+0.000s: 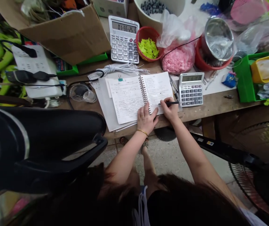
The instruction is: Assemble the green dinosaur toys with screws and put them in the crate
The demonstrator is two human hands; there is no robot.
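Observation:
A spiral notebook [127,100] lies spread on the table, both pages covered with handwriting. My left hand [147,118] rests across the lower part of its wire binding, fingers stretched out and holding nothing. Over the lower right page, my right hand [170,110] pinches a black pen [172,103], its tip at the paper. Just right of that hand stands a small calculator [191,91]. More pens [174,86] lie between the notebook and this calculator. A green binder clip [120,78] grips the top of the left page.
Behind the notebook are a larger calculator [124,40], a bundle of white cords [122,68], a red basket [140,34] of yellow-green pieces and a bag of pink pieces [179,59]. A power strip [37,69] sits left, a green bin [245,78] right. A fan [261,175] stands below.

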